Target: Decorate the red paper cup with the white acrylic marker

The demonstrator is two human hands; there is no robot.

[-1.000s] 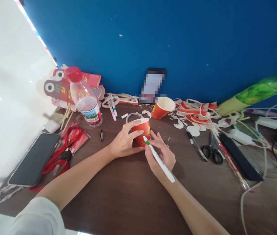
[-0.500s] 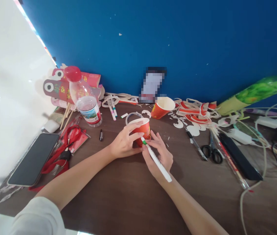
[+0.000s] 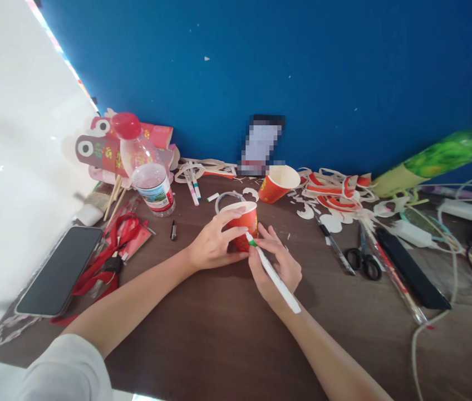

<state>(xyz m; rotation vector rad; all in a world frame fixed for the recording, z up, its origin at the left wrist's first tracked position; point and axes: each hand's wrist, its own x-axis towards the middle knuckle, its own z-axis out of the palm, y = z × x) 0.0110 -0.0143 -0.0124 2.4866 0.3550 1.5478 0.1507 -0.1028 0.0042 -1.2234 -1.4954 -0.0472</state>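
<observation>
My left hand (image 3: 215, 242) is closed around the left side of a red paper cup (image 3: 252, 217), which stands upright on the brown table. My right hand (image 3: 275, 270) grips a white marker (image 3: 275, 275) with a green collar, its tip pointing up and left at the cup's front. Whether the tip touches the cup I cannot tell. Just behind the cup lies a roll of tape (image 3: 221, 197), partly hidden by it. A second red paper cup (image 3: 273, 189) leans, tilted, farther back to the right. A green marker cap (image 3: 212, 197) lies behind my left hand.
To the left are a plastic bottle (image 3: 152, 184), a phone (image 3: 60, 270) and a red lanyard (image 3: 98, 273). On the right lie scissors (image 3: 363, 259), a pen (image 3: 336, 245), cut paper strips (image 3: 332, 192) and a white cable (image 3: 414, 345). A blue panel (image 3: 219, 83) rises behind the table.
My right hand has drawn slightly right and down with the marker, its tip now a little farther right along the cup. My left hand keeps its hold on the cup.
</observation>
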